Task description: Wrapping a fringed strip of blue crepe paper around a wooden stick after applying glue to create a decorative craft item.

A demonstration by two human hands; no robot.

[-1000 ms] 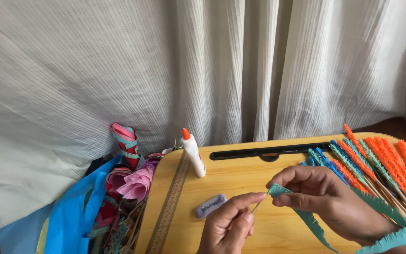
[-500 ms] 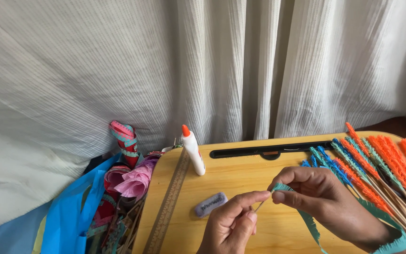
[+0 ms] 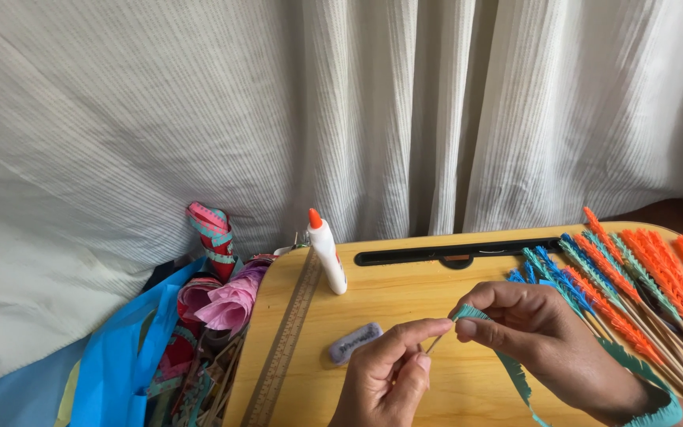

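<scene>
Left hand [image 3: 385, 372] pinches the near end of a thin stick [image 3: 435, 343]; right hand [image 3: 535, 332] pinches a teal fringed paper strip [image 3: 515, 375] against the stick's tip, over the table [image 3: 405, 296]. Both hands closed, fingertips nearly meeting. Only the first bit of strip looks wrapped; the long tail trails toward the lower right. Finished fringed sticks [image 3: 642, 277], orange, teal and blue, lie fanned at right. Glue bottle [image 3: 327, 251] upright behind; grey eraser [image 3: 355, 341] just beside the left hand. Loose coloured paper [image 3: 120, 356] heaped off the table's left edge.

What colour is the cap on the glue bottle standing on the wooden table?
Orange: the glue bottle is white with an orange cap, seen clearly in the head view.
</scene>
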